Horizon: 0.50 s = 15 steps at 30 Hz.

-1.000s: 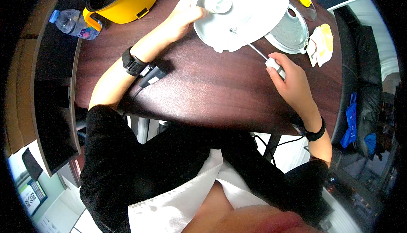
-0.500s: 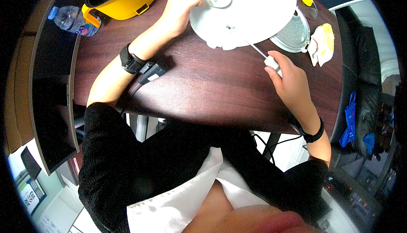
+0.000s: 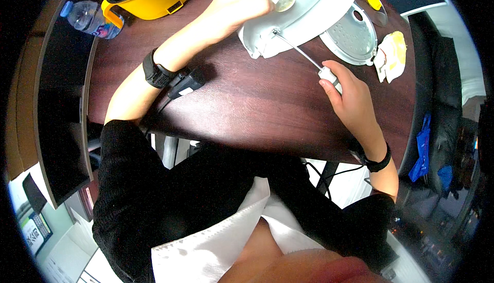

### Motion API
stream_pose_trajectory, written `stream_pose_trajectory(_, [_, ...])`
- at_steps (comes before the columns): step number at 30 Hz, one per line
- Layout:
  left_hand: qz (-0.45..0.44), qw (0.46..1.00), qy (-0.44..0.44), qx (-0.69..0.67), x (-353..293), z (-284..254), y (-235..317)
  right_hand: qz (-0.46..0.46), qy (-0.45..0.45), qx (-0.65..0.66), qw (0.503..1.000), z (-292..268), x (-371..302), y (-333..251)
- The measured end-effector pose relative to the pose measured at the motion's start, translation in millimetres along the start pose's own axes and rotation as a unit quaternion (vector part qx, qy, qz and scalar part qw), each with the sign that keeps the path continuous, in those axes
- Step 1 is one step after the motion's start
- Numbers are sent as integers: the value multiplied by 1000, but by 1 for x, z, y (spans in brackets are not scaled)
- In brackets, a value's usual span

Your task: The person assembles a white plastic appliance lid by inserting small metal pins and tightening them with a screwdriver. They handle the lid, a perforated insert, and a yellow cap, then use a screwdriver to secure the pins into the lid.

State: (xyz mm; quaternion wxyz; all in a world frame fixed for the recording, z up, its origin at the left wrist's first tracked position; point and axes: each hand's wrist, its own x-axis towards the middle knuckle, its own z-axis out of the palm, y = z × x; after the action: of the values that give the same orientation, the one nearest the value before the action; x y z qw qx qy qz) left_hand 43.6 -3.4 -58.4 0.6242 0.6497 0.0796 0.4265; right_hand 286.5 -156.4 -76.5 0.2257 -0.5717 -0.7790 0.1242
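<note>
My left hand (image 3: 237, 6) is closed on the left edge of a white, shallow plastic cover (image 3: 309, 18), holding it tilted above the dark wood table (image 3: 231, 108). A round raised socket and small metal fittings show on the cover's upturned side. In my right hand (image 3: 352, 97) is a screwdriver (image 3: 328, 75) with a white handle, gripped between thumb and fingers. Its thin metal shaft points up and left, and the tip meets the metal fitting near the cover's lower edge. Whether the tip sits in a screw is too small to tell.
A yellow pot (image 3: 152, 0) and a plastic bottle (image 3: 90, 20) stand at the far left. Beside my left forearm lies a black corded plug (image 3: 188, 83). Right of the cover are a perforated plate (image 3: 352, 36), a clear lid with yellow knob (image 3: 374, 2) and a crumpled cloth (image 3: 392, 56).
My left hand has tilted the cover more steeply and shifted right, uncovering more of the perforated plate. The screwdriver tip has moved from the cover's edge onto the metal fitting.
</note>
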Motion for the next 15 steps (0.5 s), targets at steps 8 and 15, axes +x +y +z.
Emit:
stream_pose_trajectory(8, [-74,989,-74,103,18,-11,30,-14,-19,-11,1000,-3,14,-12])
stream_pose_trajectory(15, [6,991,-84,106,25,-30,12,-29,-19,-17,999,-9,13,-21])
